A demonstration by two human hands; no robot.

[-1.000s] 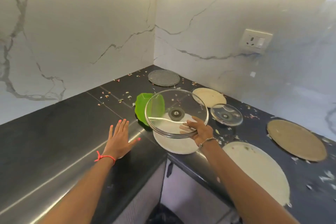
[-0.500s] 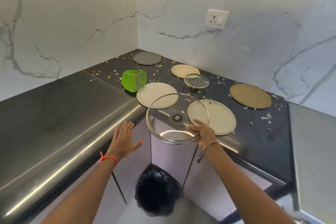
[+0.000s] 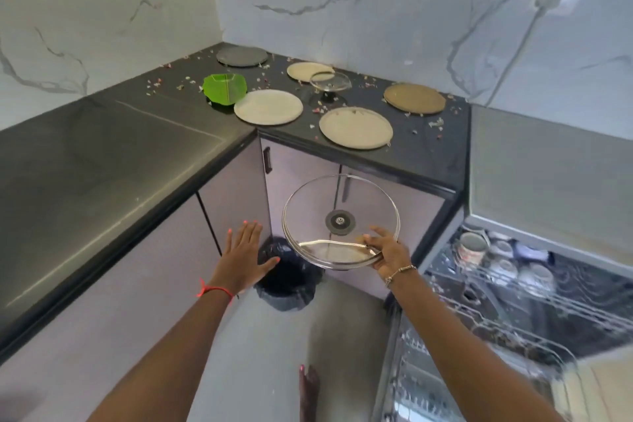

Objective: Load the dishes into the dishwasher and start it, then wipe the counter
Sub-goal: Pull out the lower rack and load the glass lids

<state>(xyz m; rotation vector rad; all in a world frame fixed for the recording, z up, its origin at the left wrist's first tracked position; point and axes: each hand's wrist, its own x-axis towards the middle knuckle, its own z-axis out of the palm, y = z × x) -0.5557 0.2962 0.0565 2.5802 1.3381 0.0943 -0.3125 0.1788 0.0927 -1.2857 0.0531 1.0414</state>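
Big lid: one, clear glass with a dark hub at its centre. Its near right rim is pinched by the right fingers, and the rest reaches left of and beyond them. It is held tilted in the air, in front of the cabinet doors.
Right hand: one digit lies over the glass and the others curl at the rim, gripping it.
Left hand: holds nothing. The fingers are straight and close together with the thumb out, just left of the big lid and apart from it.
Lids: two, counting the small lid, which is on the counter well beyond all fingertips.
Plates: five, all on the counter far beyond the fingers: grey plate, beige plate, left white plate, right white plate and brown plate.
Green dish: one, touching the left white plate.
Crumbs: scattered among the plates.
Bin: one, black-bagged, on the floor below the left thumb and the big lid.
Dishwasher: one, open, right of the right fingers. The cups in its rack are too blurred to count.
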